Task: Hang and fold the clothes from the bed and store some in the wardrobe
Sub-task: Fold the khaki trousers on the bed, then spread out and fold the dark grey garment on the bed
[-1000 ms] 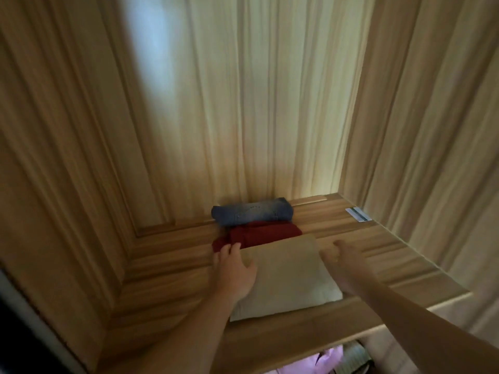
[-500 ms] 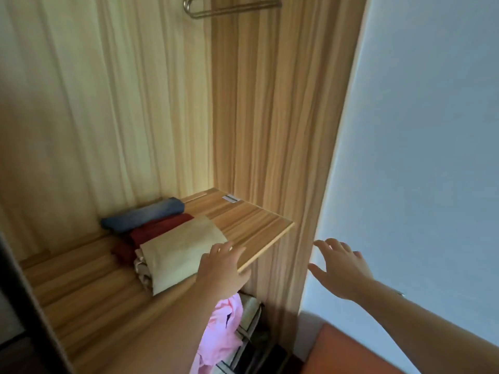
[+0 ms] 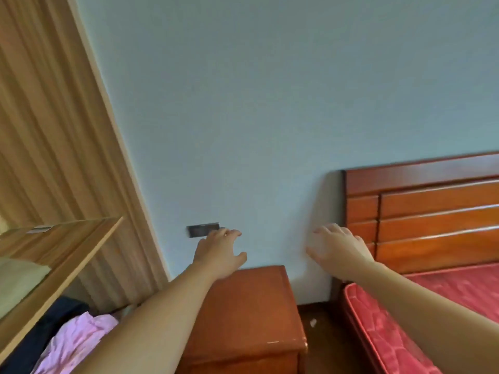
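Both hands have left the wardrobe shelf (image 3: pixel 81 247). The left hand (image 3: pixel 220 253) and right hand (image 3: pixel 341 248) now hang empty, fingers loosely spread, between the nightstand (image 3: pixel 251 314) and the bed (image 3: pixel 437 300). The folded beige garment (image 3: pixel 19 279) remains near the shelf's front edge. That item appears stored; fetching from the bed likely follows.

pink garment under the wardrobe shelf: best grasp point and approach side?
Judging from the view: pinch the bunched folds at the top of the pink garment, coming from the open front of the wardrobe, below the shelf. It lies crumpled with raised creases that offer a handhold, while the shelf blocks reaching straight down. The left hand is nearer and empty.
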A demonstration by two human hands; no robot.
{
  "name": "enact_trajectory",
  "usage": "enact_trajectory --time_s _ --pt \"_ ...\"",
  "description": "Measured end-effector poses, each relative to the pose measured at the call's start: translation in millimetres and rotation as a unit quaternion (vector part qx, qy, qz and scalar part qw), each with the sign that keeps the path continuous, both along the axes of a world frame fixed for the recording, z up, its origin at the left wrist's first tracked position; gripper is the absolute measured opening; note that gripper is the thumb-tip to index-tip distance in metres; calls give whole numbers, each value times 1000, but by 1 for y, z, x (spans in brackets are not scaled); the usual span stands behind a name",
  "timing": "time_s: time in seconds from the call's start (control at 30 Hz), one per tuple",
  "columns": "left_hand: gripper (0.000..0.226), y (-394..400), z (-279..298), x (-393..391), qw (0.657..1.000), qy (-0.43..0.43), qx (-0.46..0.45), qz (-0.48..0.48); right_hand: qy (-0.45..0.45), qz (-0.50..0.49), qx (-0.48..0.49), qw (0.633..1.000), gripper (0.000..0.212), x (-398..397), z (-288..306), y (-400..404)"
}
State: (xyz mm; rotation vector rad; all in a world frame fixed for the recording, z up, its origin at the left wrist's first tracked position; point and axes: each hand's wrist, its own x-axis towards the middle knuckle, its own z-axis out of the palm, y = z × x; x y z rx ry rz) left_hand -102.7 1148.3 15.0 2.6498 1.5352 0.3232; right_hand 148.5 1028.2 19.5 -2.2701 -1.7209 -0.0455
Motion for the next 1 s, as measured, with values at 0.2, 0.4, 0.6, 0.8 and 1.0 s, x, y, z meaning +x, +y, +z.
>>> enact_trajectory --time_s 0.2,0.4,0.6,0.8,1.0 --pt "57 -87 -9 130 985 -16 -16 -173 1 -191 -45 981 58 77 -8 -178" --pt "57 -204 -53 192 944 -27 -65 -321 40 -354 -81 931 61 63 -43 -341" --pt "58 -314 -57 216 911 2 -78 -405 56 -441 -77 892 58 37 -44 -462" --pt "57 -402 -43 235 902 11 -81 -423 80 -467 -55 879 62 43 -40 -553" --pt "57 -457 -37 254 903 14 -77 -423 94 -453 -43 885 63 67 -36 -591"
